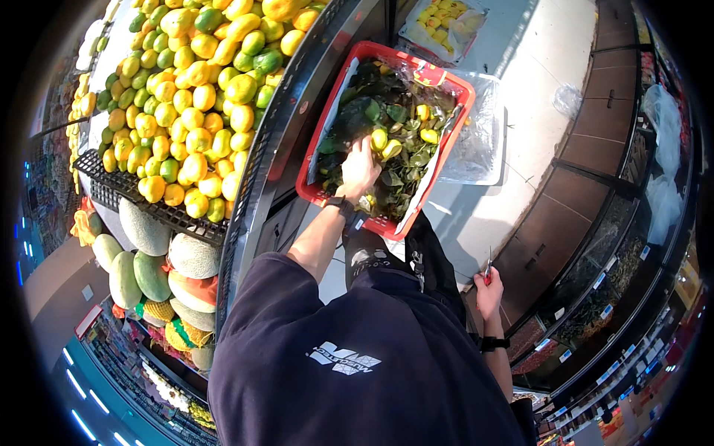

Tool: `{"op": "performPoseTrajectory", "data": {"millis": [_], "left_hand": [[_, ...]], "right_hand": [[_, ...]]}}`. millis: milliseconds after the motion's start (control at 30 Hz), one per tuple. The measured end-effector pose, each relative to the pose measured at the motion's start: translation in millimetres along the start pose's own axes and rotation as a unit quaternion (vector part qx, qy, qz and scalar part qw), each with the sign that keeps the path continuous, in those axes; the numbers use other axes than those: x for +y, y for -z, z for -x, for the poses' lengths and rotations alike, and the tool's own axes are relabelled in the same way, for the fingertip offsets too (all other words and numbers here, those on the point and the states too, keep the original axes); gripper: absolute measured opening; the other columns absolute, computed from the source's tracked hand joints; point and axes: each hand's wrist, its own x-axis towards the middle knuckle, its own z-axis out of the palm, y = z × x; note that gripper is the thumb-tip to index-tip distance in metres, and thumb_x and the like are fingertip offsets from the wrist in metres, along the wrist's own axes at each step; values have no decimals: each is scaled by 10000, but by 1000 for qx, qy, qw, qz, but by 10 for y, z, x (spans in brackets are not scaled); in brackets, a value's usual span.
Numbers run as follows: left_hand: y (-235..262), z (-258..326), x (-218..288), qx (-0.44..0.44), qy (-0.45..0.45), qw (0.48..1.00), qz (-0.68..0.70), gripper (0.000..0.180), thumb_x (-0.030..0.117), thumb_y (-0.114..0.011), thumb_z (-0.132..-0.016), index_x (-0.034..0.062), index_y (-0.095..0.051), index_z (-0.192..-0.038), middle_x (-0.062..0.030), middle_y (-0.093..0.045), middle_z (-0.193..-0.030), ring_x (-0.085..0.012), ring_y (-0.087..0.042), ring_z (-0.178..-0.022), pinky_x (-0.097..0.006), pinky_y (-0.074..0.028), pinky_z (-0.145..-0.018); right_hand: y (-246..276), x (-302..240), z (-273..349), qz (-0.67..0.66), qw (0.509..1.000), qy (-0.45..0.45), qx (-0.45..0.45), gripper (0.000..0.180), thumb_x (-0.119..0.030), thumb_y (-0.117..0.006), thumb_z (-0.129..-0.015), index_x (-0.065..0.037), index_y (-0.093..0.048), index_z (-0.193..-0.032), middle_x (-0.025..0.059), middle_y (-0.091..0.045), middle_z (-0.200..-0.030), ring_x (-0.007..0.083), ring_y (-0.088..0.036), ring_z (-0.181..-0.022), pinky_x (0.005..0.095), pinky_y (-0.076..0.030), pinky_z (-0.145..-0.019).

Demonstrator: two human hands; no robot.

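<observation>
My left hand reaches into a red plastic basket of green leaves and yellow-green citrus fruits. Its fingers are drawn together among the leaves, right beside a fruit; whatever the fingertips hold is hidden. Low on the right, away from the basket, my right hand is closed around red-handled scissors. Their narrow metal tip points upward out of the fist. Clear plastic film lines part of the basket.
Oranges and green citrus are heaped on a display to the left, above melons. Behind the basket are a clear plastic-lined crate and a crate of yellow fruit. Brown cabinets line the right side.
</observation>
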Motion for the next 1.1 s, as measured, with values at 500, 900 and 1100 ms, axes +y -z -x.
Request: {"op": "performPoseTrajectory", "data": {"millis": [500, 900, 1100], "left_hand": [[-317, -779, 607, 1, -92, 991, -94, 790, 335, -796, -768, 198, -412, -1445, -203, -442, -1384, -381, -451, -1274, -511, -419, -1011], [-772, -1289, 810, -23, -153, 957, -245, 348, 155, -641, -850, 163, -601, -1196, -155, -476, -1273, -367, -493, -1194, -471, -484, -930], [-362, -912, 475, -72, -106, 992, -17, 370, 134, -705, -777, 70, -611, -1130, -220, -537, -1206, -420, -610, -1060, -470, -533, -889]], "right_hand": [[63, -11, 118, -14, 999, 25, 19, 282, -70, -721, -836, 27, -588, -1066, 36, -590, -788, 119, -553, -733, 291, -481, -709], [378, 290, 221, 49, 998, -40, 30, 425, -153, -730, -831, 30, -600, -1191, 62, -664, -882, 143, -627, -805, 294, -510, -766], [253, -40, 133, 14, 1000, 1, 26, 363, -97, -739, -839, 20, -599, -1153, 53, -638, -841, 126, -599, -778, 281, -504, -751]]}}
